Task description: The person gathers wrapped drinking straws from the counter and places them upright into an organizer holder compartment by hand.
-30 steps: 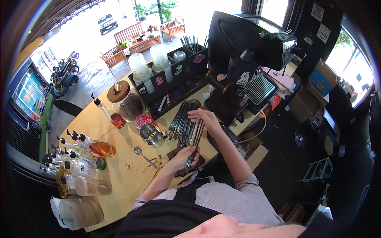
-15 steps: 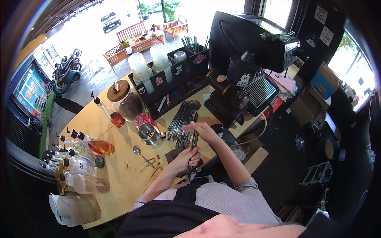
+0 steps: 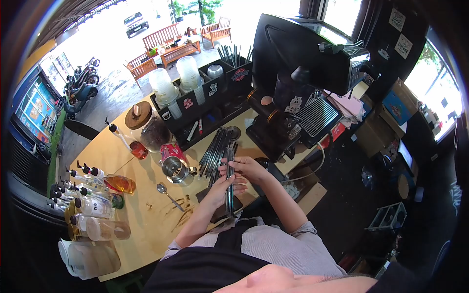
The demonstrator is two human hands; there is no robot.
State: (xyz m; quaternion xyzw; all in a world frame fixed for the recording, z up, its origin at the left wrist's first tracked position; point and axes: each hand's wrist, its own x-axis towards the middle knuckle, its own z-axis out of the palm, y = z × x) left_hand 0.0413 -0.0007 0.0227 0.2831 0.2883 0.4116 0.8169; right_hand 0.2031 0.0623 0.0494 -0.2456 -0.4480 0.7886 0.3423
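Observation:
A small bundle of thin dark drinking straws [image 3: 229, 201] stands almost lengthwise in front of my body, over the counter's near edge. My left hand [image 3: 221, 192] is wrapped round the middle of the bundle. Just above it, my right hand [image 3: 250, 170] has its fingers closed round the upper part. Beyond my hands lies a loose pile of similar straws [image 3: 211, 157] on the counter. Left of the pile are a steel pitcher [image 3: 174, 171] and a spoon [image 3: 170, 196], beside brown smears on the wood. A dark mat or tray is partly hidden under my hands.
Pump bottles [image 3: 117, 181] and jars line the left of the counter [image 3: 141, 229]. A wooden-lidded jar [image 3: 152, 132] and a black organizer [image 3: 195, 100] with cups and straws stand at the back. A coffee grinder [image 3: 268, 132] and a large black machine [image 3: 298, 53] are at right.
My right hand has come down and left onto the bundle, its fingers now closing round it. The bundle has turned more upright, and my hands are closer together. The view has shifted slightly.

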